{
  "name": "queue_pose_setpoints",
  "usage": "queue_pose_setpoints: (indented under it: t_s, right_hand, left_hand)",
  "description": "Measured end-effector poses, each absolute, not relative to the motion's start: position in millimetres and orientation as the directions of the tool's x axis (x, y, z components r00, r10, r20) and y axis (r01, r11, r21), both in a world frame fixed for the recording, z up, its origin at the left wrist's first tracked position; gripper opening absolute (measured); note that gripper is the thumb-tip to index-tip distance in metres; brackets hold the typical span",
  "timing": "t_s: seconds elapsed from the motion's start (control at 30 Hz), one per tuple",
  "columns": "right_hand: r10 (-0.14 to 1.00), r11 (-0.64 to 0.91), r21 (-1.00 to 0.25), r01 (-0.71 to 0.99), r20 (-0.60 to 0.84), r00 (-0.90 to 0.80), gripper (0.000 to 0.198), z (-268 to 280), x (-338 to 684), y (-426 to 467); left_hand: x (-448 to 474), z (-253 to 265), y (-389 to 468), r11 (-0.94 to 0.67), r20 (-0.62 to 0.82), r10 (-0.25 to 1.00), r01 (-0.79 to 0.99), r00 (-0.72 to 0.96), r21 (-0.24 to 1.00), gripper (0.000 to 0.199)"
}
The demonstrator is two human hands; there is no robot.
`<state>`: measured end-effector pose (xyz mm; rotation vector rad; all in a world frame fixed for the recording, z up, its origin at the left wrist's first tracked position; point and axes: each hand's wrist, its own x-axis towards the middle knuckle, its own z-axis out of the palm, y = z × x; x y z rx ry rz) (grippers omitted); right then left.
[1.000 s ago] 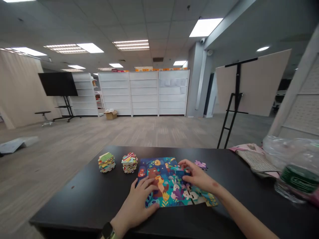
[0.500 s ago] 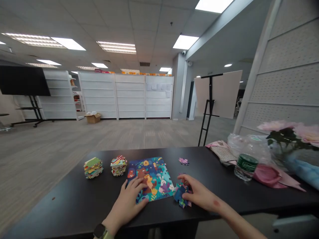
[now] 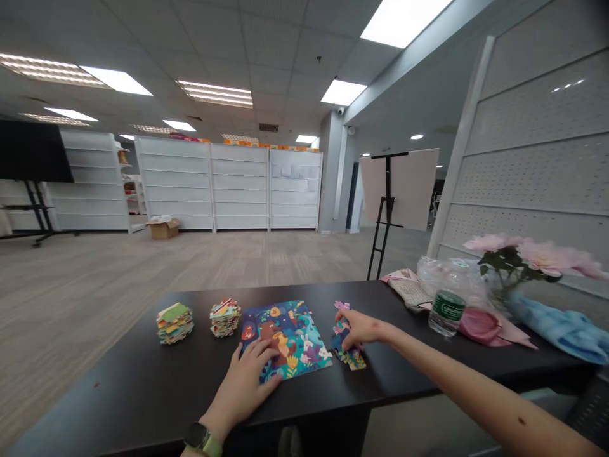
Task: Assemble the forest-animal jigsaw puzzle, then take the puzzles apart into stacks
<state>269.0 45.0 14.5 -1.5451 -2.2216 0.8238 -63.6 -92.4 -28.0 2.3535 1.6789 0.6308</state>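
Note:
A colourful jigsaw puzzle [image 3: 307, 330] with a bear and white rabbits lies on the black table, mostly joined into one sheet. My left hand [image 3: 247, 381] rests with spread fingers on its lower left part, hiding that corner. Just right of the sheet is a narrow joined puzzle section [image 3: 353, 360], dark blue with flowers at its near end. Thumb and bent fingers of my right hand [image 3: 362, 327] grip this section and hide part of it. At its far end a pink puzzle piece [image 3: 341, 305] shows; whether the two are joined I cannot tell.
Two stacks of puzzle pieces, a greenish stack [image 3: 175, 324] and a reddish stack [image 3: 225, 317], stand left of the sheet. On the right are a water bottle [image 3: 446, 312], pink wrapping [image 3: 480, 327], a blue cloth [image 3: 561, 324] and pink flowers [image 3: 542, 254].
My right hand has moved the puzzle section away from me, up to the pink piece, and it now lies straighter along the sheet. My left hand stays in place. The view has turned slightly right.

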Motion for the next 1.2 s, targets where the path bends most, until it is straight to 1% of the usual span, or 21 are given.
queue_pose_setpoints:
  t_s: [0.13,0.2,0.27,0.37,0.4,0.5,0.57,0.7,0.8,0.9,1.0,1.1,1.2]
  right_hand:
    - [0.951,0.276,-0.657,0.702,0.080,-0.298,0.052,23.5,268.1,50.0]
    - [0.957,0.272,-0.687,0.674,0.120,-0.265,0.051,31.0,271.9,49.0]
    - [0.957,0.256,-0.718,0.647,0.095,-0.274,0.051,36.3,277.0,41.3]
    - [0.934,0.241,-0.726,0.644,-0.007,-0.358,0.050,35.4,283.6,17.2]
    - [0.920,0.249,-0.708,0.661,-0.039,-0.389,0.050,33.2,284.9,7.5]
    - [0.902,0.313,-0.594,0.741,-0.059,-0.428,0.053,27.8,285.1,-18.6]
    - [0.901,0.323,-0.566,0.758,-0.061,-0.429,0.055,28.7,282.6,-29.9]
    - [0.902,0.309,-0.587,0.748,-0.069,-0.427,0.053,34.7,274.4,-38.9]
    - [0.914,0.242,-0.677,0.695,-0.082,-0.398,0.053,29.8,269.1,-37.5]
    - [0.936,0.197,-0.796,0.573,-0.020,-0.351,0.049,21.2,268.3,-20.9]
    - [0.975,0.141,-0.863,0.485,0.035,-0.220,0.044,23.1,271.8,18.1]
    - [0.989,0.128,-0.863,0.488,0.078,-0.122,0.040,34.4,275.2,67.4]
    - [0.993,0.119,-0.831,0.543,0.092,-0.077,0.029,39.9,273.5,103.9]
  left_hand:
    - [-64.3,-29.6,-92.4,-0.349,0.240,0.932,0.853,0.272,0.388,0.036]
    - [-64.7,-29.2,-93.1,-0.353,0.243,0.930,0.848,0.274,0.395,0.035]
    - [-65.0,-28.4,-93.9,-0.358,0.246,0.929,0.841,0.276,0.405,0.035]
    - [-65.2,-27.8,-94.4,-0.362,0.255,0.927,0.830,0.274,0.424,0.035]
    - [-65.3,-27.9,-94.5,-0.362,0.256,0.927,0.827,0.273,0.431,0.036]
    - [-65.1,-28.3,-94.7,-0.364,0.261,0.927,0.819,0.270,0.443,0.036]
    - [-64.8,-28.0,-95.0,-0.362,0.262,0.927,0.821,0.268,0.442,0.035]
    - [-63.8,-24.8,-95.8,-0.348,0.244,0.933,0.829,0.263,0.437,0.034]
    - [-63.1,-22.4,-96.3,-0.338,0.230,0.938,0.832,0.259,0.441,0.035]
    - [-62.9,-22.1,-96.7,-0.335,0.229,0.939,0.834,0.257,0.439,0.036]
    - [-63.1,-23.8,-96.4,-0.335,0.231,0.939,0.836,0.256,0.434,0.037]
    - [-63.8,-26.4,-95.0,-0.333,0.231,0.939,0.839,0.255,0.431,0.039]
    - [-64.4,-27.5,-93.8,-0.336,0.236,0.938,0.838,0.255,0.429,0.039]
